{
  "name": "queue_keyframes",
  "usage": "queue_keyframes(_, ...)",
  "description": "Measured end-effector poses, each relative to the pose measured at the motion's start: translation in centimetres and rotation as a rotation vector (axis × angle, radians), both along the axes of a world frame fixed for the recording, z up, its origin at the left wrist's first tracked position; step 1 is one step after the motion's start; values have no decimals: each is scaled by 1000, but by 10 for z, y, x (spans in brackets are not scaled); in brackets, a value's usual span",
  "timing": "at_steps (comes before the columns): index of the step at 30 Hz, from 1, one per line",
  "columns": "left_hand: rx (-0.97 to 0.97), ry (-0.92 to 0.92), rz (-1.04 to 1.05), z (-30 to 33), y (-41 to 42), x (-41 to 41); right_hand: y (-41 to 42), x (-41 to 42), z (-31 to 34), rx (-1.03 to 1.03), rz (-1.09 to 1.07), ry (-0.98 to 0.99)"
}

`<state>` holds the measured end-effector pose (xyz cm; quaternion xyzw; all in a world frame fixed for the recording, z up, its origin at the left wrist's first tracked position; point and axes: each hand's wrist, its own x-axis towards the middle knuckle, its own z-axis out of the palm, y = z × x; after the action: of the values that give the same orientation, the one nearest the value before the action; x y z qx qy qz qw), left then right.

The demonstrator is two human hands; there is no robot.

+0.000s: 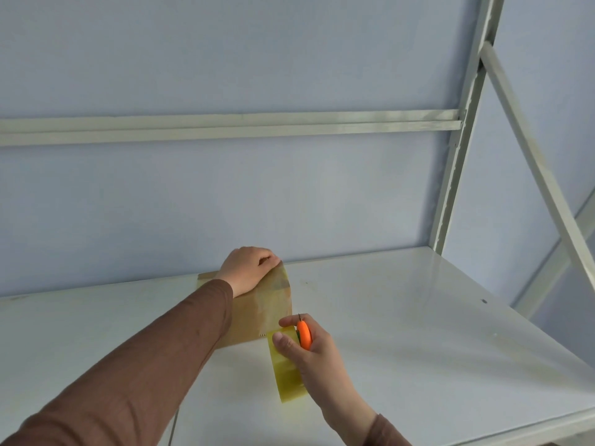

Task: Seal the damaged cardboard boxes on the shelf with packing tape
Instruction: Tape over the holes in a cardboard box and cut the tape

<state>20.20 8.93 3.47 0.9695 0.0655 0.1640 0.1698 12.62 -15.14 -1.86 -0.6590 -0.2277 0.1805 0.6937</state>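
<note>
Nearest the camera, the right hand (306,349) grips the tape roll (287,375) together with an orange cutter (304,334), just beside the cardboard box (257,317) lying flat on the white shelf (418,317). Farther back, the left hand (248,268) pinches the tape strip's (277,297) far end down on the box — the strip should stay taut and the cut land close to the near box edge.

A pale blue wall (225,59) stands behind the shelving.

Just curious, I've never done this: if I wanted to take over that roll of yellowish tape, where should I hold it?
Probably hold the tape roll by its curved outer rim from the right, as the right hand does; its left leads to the cardboard box.
</note>
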Motion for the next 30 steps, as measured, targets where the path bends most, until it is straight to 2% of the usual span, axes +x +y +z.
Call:
queue_keyframes(3, -57, 136, 79, 0, 2, 5, -1, 0, -2, 13, 0, 9)
queue_keyframes(7, 1, 271, 215, 2, -1, 10, 0, 1, -2, 7, -6, -4)
queue_keyframes(9, 37, 279, 273, 1, -3, 11, 0, 1, -4, 2, -4, -3)
queue_keyframes(11, 105, 138, 330, 2, -7, 6, 0, 2, -7, 7, 2, 11)
queue_keyframes(12, 128, -14, 331, 2, -8, 1, -1, 3, -9, 5, 3, 16)
queue_keyframes(14, 79, -281, 198, 4, -6, -13, -1, 3, -11, -3, 6, 21)
queue_keyframes(15, 32, -281, 95, 5, -2, -23, -1, 3, -11, -11, 8, 20)
queue_keyframes(16, 15, -177, -6, 6, 3, -33, -1, 4, -11, -16, 9, 19)
queue_keyframes(18, 115, 147, -113, 6, 18, -50, 0, 5, -10, -5, 14, 27)
queue_keyframes(20, 215, 385, -107, 8, 28, -61, 1, 7, -9, 2, 19, 32)
queue_keyframes(21, 215, 439, -92, 11, 30, -62, 2, 7, -8, 2, 22, 35)
queue_keyframes(23, 92, 487, -88, 18, 27, -61, 3, 7, -4, 3, 20, 41)
queue_keyframes(28, -517, 654, -175, 41, 24, -59, -1, 22, 23, 99, -15, 4)
queue_keyframes(29, -534, 681, -182, 43, 23, -60, -1, 26, 31, 92, -14, -24)
queue_keyframes(30, -469, 679, -191, 45, 21, -61, -1, 30, 36, 67, -11, -54)
